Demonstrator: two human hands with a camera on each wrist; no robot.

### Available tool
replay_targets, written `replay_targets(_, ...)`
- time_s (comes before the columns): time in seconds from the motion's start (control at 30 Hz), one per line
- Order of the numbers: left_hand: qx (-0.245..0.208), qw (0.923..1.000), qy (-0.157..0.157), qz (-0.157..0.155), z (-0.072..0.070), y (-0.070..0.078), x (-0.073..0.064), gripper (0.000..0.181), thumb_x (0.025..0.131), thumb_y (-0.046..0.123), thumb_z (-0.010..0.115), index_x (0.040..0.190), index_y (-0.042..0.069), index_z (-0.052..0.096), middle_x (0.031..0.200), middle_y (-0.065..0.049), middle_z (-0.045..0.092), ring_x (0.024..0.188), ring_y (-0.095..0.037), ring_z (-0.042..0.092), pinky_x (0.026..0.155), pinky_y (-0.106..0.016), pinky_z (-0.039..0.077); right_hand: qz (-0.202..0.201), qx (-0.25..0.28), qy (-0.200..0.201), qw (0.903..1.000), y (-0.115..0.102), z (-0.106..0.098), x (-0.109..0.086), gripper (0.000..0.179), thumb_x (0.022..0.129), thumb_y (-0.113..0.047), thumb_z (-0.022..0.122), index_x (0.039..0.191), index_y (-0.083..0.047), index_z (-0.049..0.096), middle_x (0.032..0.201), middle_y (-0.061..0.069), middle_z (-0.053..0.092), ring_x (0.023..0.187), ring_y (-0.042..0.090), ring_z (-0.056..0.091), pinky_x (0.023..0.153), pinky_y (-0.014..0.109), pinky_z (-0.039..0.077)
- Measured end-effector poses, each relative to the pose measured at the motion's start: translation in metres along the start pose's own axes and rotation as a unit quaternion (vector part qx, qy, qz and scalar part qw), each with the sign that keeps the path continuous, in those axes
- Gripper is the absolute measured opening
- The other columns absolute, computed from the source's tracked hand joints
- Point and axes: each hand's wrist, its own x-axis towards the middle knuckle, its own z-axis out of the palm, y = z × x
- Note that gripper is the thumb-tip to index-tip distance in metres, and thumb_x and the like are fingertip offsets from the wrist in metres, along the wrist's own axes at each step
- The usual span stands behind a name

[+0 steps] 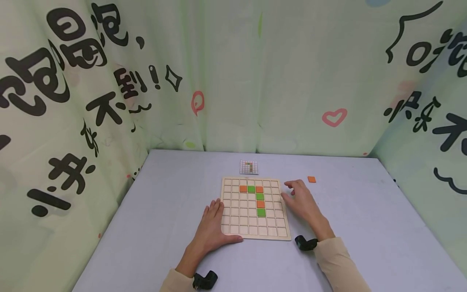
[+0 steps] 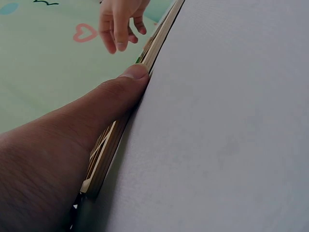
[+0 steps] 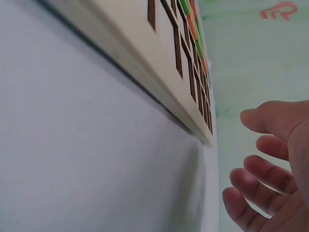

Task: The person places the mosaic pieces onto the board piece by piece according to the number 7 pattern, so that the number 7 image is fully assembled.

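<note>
A square wooden grid board (image 1: 233, 232) lies flat on the table, with orange and green square tiles in some of its cells. Three of them make a short row near the top, and from its right end others run down, finishing with a green tile (image 1: 261, 212). My left hand (image 1: 209, 230) rests against the board's near left corner, fingers straight along the left side and thumb (image 2: 130, 79) on the near edge. Beside the right edge hovers my right hand (image 1: 303, 202), its fingers (image 3: 260, 179) loosely bent and apart, holding nothing. A loose orange tile (image 1: 311, 179) lies beyond it.
Behind the board lies a small pattern card (image 1: 249, 167) with a printed grid. The pale table (image 1: 164, 194) meets a light green curtain (image 1: 292, 81) with black lettering at its back and sides. Each wrist wears a black camera (image 1: 305, 243).
</note>
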Motion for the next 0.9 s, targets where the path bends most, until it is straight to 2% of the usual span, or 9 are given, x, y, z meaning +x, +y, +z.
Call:
replay_targets(0.3,0.0,1.0,-0.001,0.002,0.001,0.0,0.0,0.128,0.066,0.074,0.077,0.155,-0.004,0.029,0.164,-0.018,0.028,0.156,-0.033,0.019,0.129,-0.049,0.016,0.013,-0.001,0.004,0.9999,0.015,-0.001,0.005,0.046,0.095,-0.021,0.064,0.133,0.002,0.056,0.129,0.021,0.053,0.103,0.032,0.06,0.086,0.048,0.054)
replay_targets(0.53,0.003,1.0,-0.002,0.001,0.001,-0.001,0.0,0.128,0.066,0.073,0.077,0.155,-0.005,0.029,0.164,-0.02,0.028,0.155,-0.034,0.019,0.128,-0.049,0.016,0.017,-0.001,0.009,0.9998,0.021,-0.002,0.007,0.048,0.095,-0.021,0.064,0.135,0.002,0.055,0.13,0.021,0.048,0.097,0.031,0.058,0.079,0.042,0.05)
replay_targets(0.77,0.007,1.0,-0.002,-0.001,0.002,-0.001,0.001,0.128,0.066,0.075,0.076,0.155,-0.004,0.029,0.164,-0.019,0.029,0.156,-0.034,0.019,0.128,-0.049,0.017,0.035,0.002,0.014,0.9993,0.03,-0.004,0.013,0.049,0.094,-0.02,0.062,0.136,0.004,0.053,0.135,0.025,0.044,0.1,0.036,0.06,0.083,0.048,0.052)
replay_targets(0.9,0.006,1.0,-0.003,-0.002,0.001,-0.001,0.001,0.128,0.066,0.074,0.076,0.155,-0.004,0.028,0.164,-0.019,0.027,0.156,-0.034,0.018,0.129,-0.049,0.016,0.053,0.008,0.019,0.9984,0.034,-0.006,0.016,0.05,0.094,-0.019,0.062,0.136,0.005,0.052,0.137,0.027,0.04,0.098,0.034,0.059,0.081,0.045,0.051)
